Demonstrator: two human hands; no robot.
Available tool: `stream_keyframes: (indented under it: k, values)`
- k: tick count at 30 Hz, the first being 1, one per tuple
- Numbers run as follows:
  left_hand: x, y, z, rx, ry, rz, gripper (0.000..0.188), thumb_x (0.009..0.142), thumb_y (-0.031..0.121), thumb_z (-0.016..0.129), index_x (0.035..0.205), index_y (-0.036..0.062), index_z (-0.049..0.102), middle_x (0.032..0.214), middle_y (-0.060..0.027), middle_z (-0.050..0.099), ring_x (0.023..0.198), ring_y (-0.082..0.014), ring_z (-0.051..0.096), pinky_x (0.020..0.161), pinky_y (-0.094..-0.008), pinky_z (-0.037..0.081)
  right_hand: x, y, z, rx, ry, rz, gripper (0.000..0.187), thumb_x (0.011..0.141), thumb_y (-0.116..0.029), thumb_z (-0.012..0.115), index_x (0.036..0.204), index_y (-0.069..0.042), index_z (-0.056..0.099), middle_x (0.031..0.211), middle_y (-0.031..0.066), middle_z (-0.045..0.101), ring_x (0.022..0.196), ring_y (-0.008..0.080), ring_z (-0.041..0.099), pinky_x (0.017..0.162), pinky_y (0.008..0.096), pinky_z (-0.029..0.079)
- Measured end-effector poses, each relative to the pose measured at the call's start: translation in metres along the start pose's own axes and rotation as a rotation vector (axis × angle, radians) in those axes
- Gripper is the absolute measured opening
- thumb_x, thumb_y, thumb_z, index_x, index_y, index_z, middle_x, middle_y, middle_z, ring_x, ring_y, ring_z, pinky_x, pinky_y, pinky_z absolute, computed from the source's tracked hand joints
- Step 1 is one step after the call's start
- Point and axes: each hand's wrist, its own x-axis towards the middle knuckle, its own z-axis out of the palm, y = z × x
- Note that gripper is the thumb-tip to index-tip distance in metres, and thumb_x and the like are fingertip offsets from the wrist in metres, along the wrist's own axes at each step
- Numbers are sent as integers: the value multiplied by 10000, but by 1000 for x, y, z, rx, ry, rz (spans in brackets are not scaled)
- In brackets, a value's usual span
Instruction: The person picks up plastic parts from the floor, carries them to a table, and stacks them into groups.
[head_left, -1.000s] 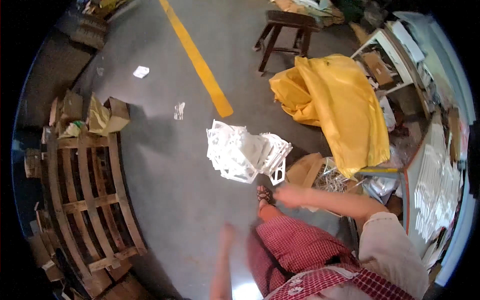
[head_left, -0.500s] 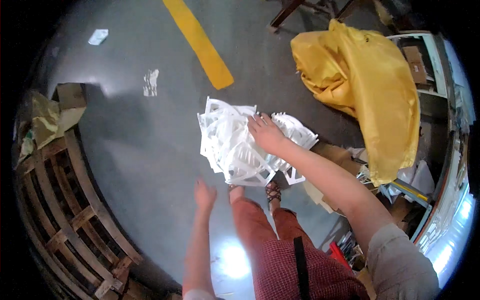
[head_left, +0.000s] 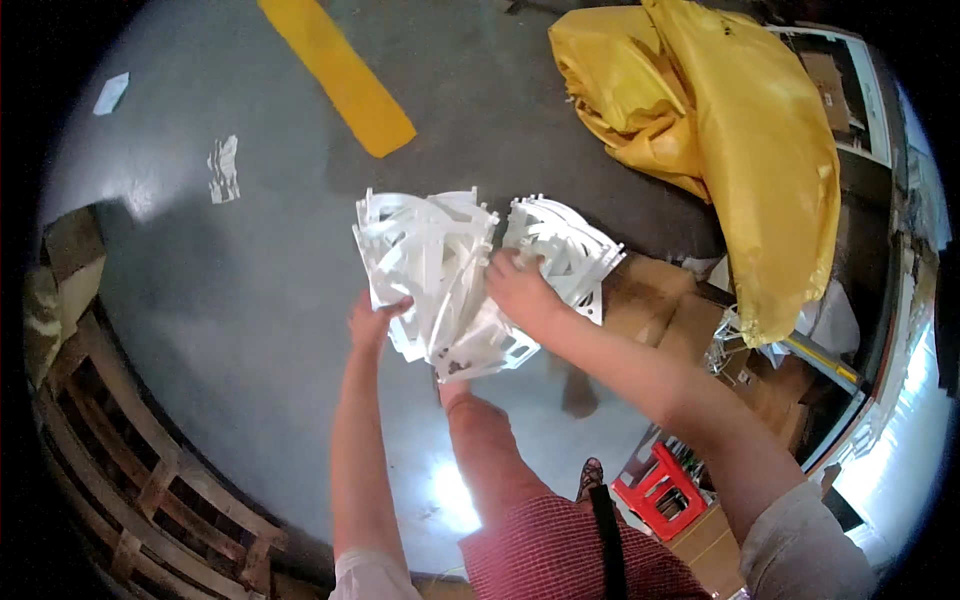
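A bulky pile of white plastic frame pieces [head_left: 425, 262], with curved ribs and slotted edges, is in front of me. My left hand [head_left: 374, 320] is closed on the pile's lower left edge, its thumb over the top. My right hand [head_left: 521, 290] grips the pile's right side, its fingertips partly hidden among the ribs. Just right of that hand sits a smaller fan-shaped cluster of white plastic pieces [head_left: 572, 248], close against the main pile. I cannot tell whether the two clusters are joined.
A large yellow sheet [head_left: 745, 170] drapes over things at the right. Cardboard boxes [head_left: 650, 305] lie below it, with a red plastic stool-like object [head_left: 664, 492] nearer me. A wooden pallet [head_left: 120, 420] stands at the left. A yellow stripe [head_left: 345, 80] marks the grey floor.
My left hand has come up from beside my legs and taken hold of the white pieces. The right cluster now shows more apart from the main pile. One foot has stepped to the right.
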Motion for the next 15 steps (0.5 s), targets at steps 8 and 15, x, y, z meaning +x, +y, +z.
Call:
stream_keyframes:
  k: [8, 15]
  values:
    - [-44, -19, 59, 198, 208, 145, 756, 537, 367, 872, 1168, 73, 577, 1162, -120, 641, 1218, -406, 410, 1056, -546, 251, -177, 33, 3, 391, 182, 104, 322, 780, -143, 593, 1086, -41, 591, 1136, 126, 546, 1238, 330, 457, 1013, 594, 422]
    - [-80, -13, 100, 152, 232, 369, 743, 526, 221, 827, 1160, 1, 507, 1024, -199, 626, 995, -409, 568, 944, -452, 426, -346, 65, -69, 762, 137, 283, 450, 601, -98, 686, 1025, 22, 593, 989, 168, 548, 1101, 368, 504, 1175, 567, 192]
